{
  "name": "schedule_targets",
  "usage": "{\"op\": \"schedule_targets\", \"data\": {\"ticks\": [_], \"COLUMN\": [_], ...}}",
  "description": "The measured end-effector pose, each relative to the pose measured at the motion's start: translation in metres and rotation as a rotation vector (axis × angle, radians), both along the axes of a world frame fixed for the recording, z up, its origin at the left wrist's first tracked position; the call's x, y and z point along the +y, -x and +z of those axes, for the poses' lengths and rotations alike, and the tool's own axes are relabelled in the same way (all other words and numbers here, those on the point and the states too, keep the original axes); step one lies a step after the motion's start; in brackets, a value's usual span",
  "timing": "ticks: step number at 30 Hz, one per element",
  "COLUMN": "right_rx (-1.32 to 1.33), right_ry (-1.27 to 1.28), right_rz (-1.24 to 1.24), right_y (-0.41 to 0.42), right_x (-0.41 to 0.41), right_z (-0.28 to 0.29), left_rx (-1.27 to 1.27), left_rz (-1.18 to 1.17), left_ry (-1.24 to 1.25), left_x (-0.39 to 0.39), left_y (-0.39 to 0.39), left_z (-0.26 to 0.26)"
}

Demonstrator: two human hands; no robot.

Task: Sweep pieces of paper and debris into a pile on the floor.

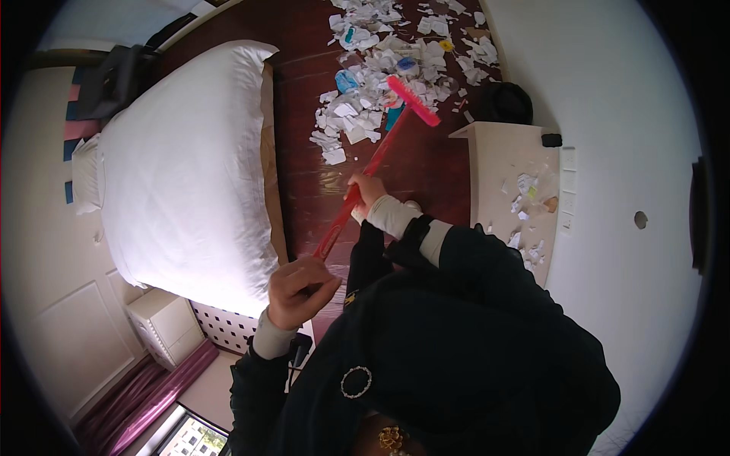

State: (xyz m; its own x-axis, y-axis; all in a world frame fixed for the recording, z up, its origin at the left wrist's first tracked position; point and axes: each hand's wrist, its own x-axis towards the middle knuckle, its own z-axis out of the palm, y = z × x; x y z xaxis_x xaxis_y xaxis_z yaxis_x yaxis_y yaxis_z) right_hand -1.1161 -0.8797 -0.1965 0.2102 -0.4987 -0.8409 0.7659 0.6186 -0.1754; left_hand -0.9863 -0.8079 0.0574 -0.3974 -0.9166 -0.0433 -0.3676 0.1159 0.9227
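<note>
A red-handled broom or brush (381,153) slants from lower left to upper right, with a narrow head of pink bristles. My left hand (302,289) is closed around the top end of its handle. Farther down, my right hand (368,191) grips the handle near its middle. The bristle head lies over the right side of a wide heap of torn white paper and crumpled scraps (348,117) on the dark red wooden floor. Among the paper are a blue crumpled piece (345,81), a teal piece (393,117) and a yellow piece (446,45).
A bed with a white cover (188,171) stands on the left. On the right, a pale desk (490,171) with paper scraps on it stands against the wall. A black bin or bag (507,104) sits beyond the desk. A white bedside cabinet (168,325) is at the lower left.
</note>
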Motion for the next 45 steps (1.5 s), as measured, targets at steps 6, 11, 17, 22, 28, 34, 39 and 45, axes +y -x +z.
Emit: {"op": "schedule_targets", "data": {"ticks": [6,11,17,22,28,34,39,45], "right_rx": [-0.308,-0.434,-0.212,-0.1,-0.095,-0.109,-0.024,0.221], "right_ry": [-0.09,-0.136,-0.018,-0.198,-0.153,-0.194,-0.189,-0.07], "right_rz": [0.041,0.156,0.594,0.208,0.075,0.167,0.241,0.154], "right_y": [-0.085,-0.158,-0.213,-0.211,-0.202,-0.239,-0.221,-0.174], "right_x": [-0.003,-0.019,-0.06,-0.106,-0.12,-0.101,-0.102,-0.135], "right_z": [0.061,0.046,-0.017,-0.038,0.004,-0.03,-0.106,-0.125], "left_rx": [0.259,-0.092,-0.182,0.042,0.061,0.015,0.032,0.116], "left_rz": [0.104,0.013,0.213,0.409,0.325,0.259,0.323,0.393], "left_ry": [0.169,0.184,0.008,0.008,0.081,0.03,-0.069,-0.115], "left_x": [-0.018,-0.061,-0.108,-0.128,-0.126,-0.144,-0.156,-0.155], "left_y": [-0.043,-0.071,-0.11,-0.138,-0.173,-0.152,-0.147,-0.149], "left_z": [0.042,0.043,-0.017,-0.023,0.008,0.027,-0.016,-0.038]}}
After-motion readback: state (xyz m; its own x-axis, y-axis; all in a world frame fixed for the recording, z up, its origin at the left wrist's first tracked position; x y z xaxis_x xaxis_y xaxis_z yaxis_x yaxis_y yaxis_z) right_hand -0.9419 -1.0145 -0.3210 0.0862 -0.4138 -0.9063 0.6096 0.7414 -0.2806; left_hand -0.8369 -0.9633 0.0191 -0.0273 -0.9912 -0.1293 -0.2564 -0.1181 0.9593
